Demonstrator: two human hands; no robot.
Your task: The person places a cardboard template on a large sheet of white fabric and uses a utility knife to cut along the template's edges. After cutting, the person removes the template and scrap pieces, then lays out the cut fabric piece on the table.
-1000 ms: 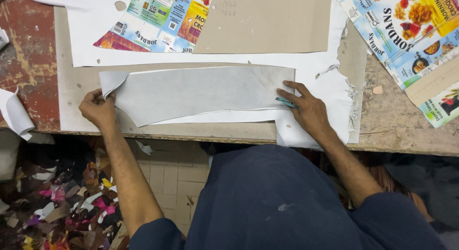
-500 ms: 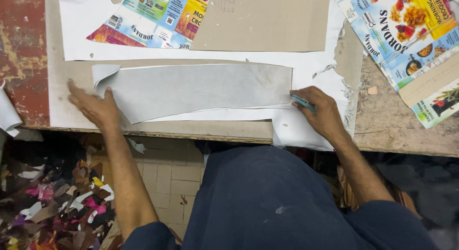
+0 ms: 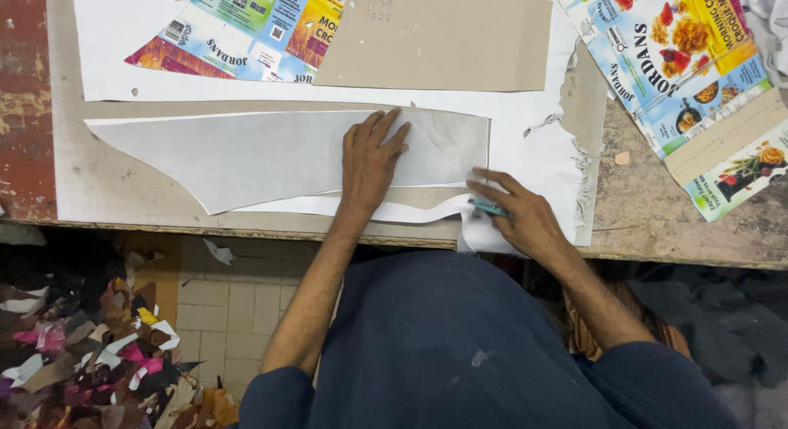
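The workbench (image 3: 698,232) carried a white backing sheet (image 3: 525,117) under both hands, with a flattened printed carton (image 3: 246,27) and a plain cardboard panel (image 3: 435,39) lying beyond the fingertips, well apart from them. A second opened carton (image 3: 698,76) lay off to the far side of the right hand.

The long grey-white cut piece (image 3: 246,154), tapering to a point away from the fingers, lay flat on the backing sheet. Against the earlier views, its folded corner was no longer turned up, and the left hand (image 3: 369,162) had moved from that far end to the middle of the piece. Its fingers were spread and pressed flat on the surface, gripping nothing. In the inspector's judgement this marked the piece as smoothed and now pinned for work at its square end.

The right hand (image 3: 517,215) rested just beside that square end, fingers curled closed around a small teal tool (image 3: 490,207), its tip near the piece's lower edge; whether it touched could not be told.

Coloured offcuts (image 3: 98,347) lay on the floor below.
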